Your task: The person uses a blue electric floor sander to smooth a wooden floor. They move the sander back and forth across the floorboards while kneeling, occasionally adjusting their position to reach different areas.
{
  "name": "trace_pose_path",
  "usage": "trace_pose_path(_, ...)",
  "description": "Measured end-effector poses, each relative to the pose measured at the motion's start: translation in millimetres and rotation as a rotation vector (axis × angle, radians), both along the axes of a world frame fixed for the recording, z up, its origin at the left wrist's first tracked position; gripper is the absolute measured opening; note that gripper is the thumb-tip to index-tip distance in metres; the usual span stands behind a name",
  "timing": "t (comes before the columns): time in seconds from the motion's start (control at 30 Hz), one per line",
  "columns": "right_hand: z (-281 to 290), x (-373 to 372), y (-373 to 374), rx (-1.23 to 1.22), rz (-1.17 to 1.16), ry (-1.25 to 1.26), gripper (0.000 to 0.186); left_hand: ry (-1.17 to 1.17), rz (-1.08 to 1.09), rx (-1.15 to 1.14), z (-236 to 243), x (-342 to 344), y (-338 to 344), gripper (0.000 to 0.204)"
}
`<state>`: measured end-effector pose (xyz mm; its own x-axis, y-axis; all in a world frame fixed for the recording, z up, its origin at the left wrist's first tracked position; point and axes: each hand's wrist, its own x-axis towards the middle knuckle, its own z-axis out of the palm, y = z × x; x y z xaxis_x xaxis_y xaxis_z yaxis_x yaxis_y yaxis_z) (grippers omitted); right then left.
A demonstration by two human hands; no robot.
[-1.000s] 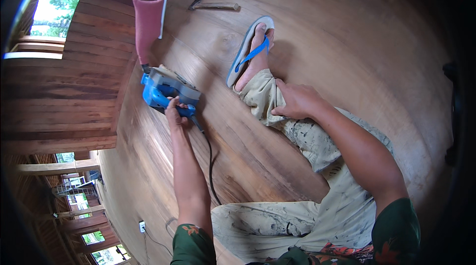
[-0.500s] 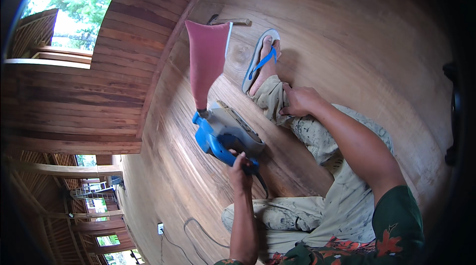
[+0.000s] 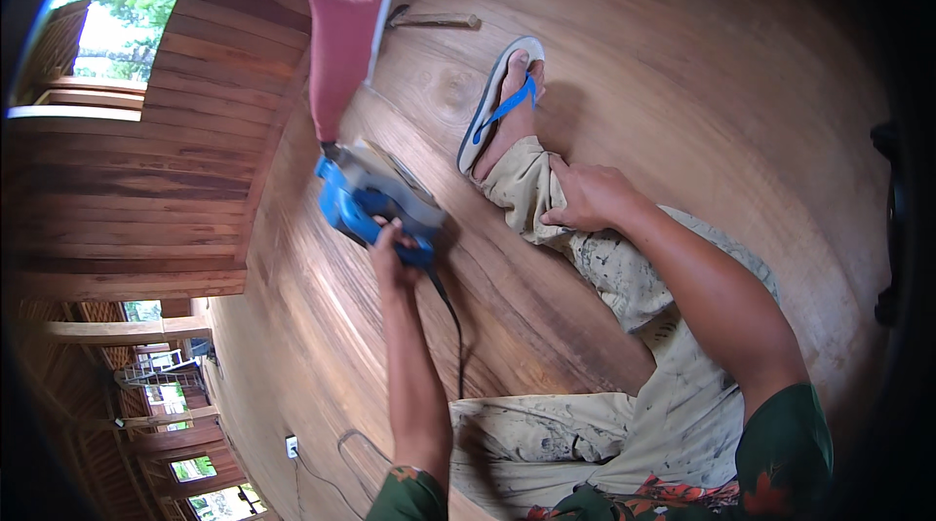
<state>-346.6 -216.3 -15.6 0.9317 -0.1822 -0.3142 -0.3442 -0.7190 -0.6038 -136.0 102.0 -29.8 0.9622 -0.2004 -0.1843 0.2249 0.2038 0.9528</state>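
Observation:
My left hand (image 3: 392,253) is closed round the rear handle of a blue and grey belt sander (image 3: 366,199). The sander lies tilted on its side over the wooden floor, its belt side turned towards my foot. From its far end rises a dusty pink dust bag (image 3: 343,58). A black cord (image 3: 450,311) trails from the handle towards my knee. My right hand (image 3: 592,196) grips the rolled trouser leg (image 3: 524,192) at my shin. Just beyond it is my foot in a sandal (image 3: 507,107) with blue straps.
A hammer (image 3: 437,21) with a wooden handle lies on the floor near the plank wall (image 3: 219,121). At the lower left, a white socket box (image 3: 292,446) with a cord sits on the floor (image 3: 302,365). A ladder (image 3: 161,373) stands farther off at left.
My left hand has carried the belt sander left and away from me, with its dust bag and cord following. The right hand keeps its grip on the trouser leg.

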Motion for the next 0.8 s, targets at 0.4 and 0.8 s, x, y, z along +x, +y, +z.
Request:
trace_pose_path(0.4,-2,6,4,-0.009,-0.024,0.023,0.095,0.028,0.069,-0.003,1,177,-32,0.022)
trace_pose_path(0.8,21,-9,13,-0.172,-0.056,0.017,0.097,0.032,0.072,-0.012,-4,-55,-18,0.029)
